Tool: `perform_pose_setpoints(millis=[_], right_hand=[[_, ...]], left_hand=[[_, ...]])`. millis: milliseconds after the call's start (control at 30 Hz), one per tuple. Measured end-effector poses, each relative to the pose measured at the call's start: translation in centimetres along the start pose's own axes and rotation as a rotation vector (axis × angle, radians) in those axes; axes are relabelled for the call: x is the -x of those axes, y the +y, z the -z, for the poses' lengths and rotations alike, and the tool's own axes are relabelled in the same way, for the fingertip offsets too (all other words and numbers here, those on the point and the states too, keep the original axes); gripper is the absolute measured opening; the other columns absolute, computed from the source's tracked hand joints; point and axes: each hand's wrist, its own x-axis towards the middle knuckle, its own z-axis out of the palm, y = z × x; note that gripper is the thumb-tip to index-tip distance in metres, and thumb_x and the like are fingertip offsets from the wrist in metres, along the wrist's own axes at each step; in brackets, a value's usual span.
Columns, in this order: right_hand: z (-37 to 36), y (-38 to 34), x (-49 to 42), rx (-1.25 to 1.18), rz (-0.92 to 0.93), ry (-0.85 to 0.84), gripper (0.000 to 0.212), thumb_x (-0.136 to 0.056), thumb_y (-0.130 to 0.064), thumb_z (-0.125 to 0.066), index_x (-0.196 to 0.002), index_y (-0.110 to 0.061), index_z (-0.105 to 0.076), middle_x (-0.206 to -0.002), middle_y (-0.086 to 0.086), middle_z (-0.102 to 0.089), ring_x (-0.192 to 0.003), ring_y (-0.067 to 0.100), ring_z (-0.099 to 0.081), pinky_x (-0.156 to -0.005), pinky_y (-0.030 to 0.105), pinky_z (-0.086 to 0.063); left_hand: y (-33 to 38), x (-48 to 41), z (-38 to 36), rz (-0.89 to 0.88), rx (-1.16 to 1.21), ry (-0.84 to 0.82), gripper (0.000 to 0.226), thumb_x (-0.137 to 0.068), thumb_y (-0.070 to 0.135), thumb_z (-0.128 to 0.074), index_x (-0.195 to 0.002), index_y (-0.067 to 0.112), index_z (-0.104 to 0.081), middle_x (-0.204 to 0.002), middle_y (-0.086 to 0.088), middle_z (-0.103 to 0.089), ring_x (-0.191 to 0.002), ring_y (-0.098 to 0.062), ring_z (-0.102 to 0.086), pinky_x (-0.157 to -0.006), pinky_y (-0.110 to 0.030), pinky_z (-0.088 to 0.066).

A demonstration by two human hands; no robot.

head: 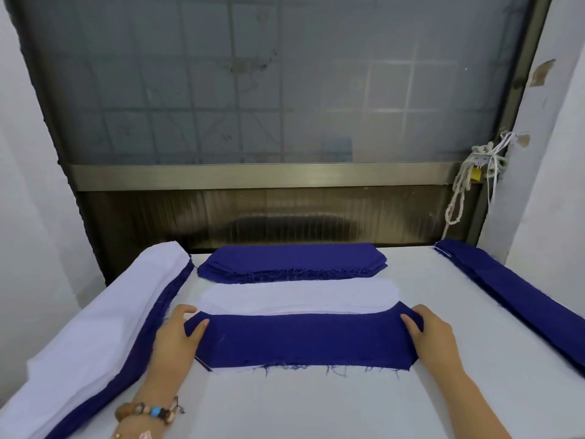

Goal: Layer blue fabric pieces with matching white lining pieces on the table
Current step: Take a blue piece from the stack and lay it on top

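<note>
A long blue fabric piece (300,340) with frayed edges lies across the white table (316,403) in front of me, over a white lining whose edge shows under its near side. My left hand (177,337) grips its left end, thumb on top. At the other end my right hand (433,334) pinches the right corner. Just beyond lies a stack of white lining pieces (297,296). Further back sits a stack of blue fabric pieces (294,261).
A tall pile of layered white and blue pieces (95,337) runs along the table's left edge. Another blue pile (512,289) lies along the right edge. A dark window frame (262,175) rises behind the table, with a knotted rope (459,191) at its right.
</note>
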Motion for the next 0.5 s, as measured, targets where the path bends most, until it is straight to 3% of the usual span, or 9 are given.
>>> perform_pose_setpoints(millis=[100, 200, 300, 500], right_hand=[[-0.02, 0.12, 0.17, -0.066, -0.046, 0.025, 0.003, -0.095, -0.013, -0.052, -0.096, -0.016, -0.053, -0.073, 0.002, -0.062, -0.066, 0.019, -0.059, -0.055, 0.03, -0.043], [-0.13, 0.15, 0.15, -0.054, -0.074, 0.023, 0.016, -0.091, -0.009, -0.054, -0.101, -0.019, -0.047, -0.072, 0.014, -0.062, -0.063, 0.025, -0.058, -0.051, 0.029, -0.041], [-0.24, 0.15, 0.13, -0.022, -0.082, 0.022, 0.023, -0.09, -0.007, -0.055, -0.104, -0.02, -0.044, -0.07, 0.012, -0.059, -0.061, 0.022, -0.056, -0.05, 0.027, -0.039], [-0.19, 0.29, 0.21, -0.015, -0.062, 0.033, 0.018, -0.092, -0.004, -0.049, -0.105, -0.017, -0.047, -0.063, 0.011, -0.056, -0.058, 0.023, -0.054, -0.05, 0.027, -0.037]], left_hand=[[-0.42, -0.03, -0.05, 0.015, 0.004, -0.001, 0.026, -0.091, 0.012, -0.062, -0.115, 0.016, -0.052, -0.078, -0.002, -0.055, -0.064, -0.014, -0.054, -0.055, -0.021, -0.041], [-0.5, -0.02, -0.04, 0.018, 0.004, -0.004, 0.025, -0.091, 0.008, -0.061, -0.113, 0.016, -0.053, -0.08, -0.001, -0.054, -0.061, -0.016, -0.054, -0.055, -0.021, -0.041], [-0.61, 0.16, -0.09, 0.001, -0.003, 0.003, 0.021, -0.091, 0.005, -0.06, -0.109, 0.015, -0.054, -0.074, -0.002, -0.054, -0.058, -0.013, -0.052, -0.053, -0.02, -0.041], [-0.67, 0.13, -0.09, -0.026, 0.018, 0.033, 0.015, -0.092, 0.002, -0.058, -0.101, 0.014, -0.059, -0.082, -0.004, -0.059, -0.067, -0.016, -0.055, -0.063, -0.026, -0.046]])
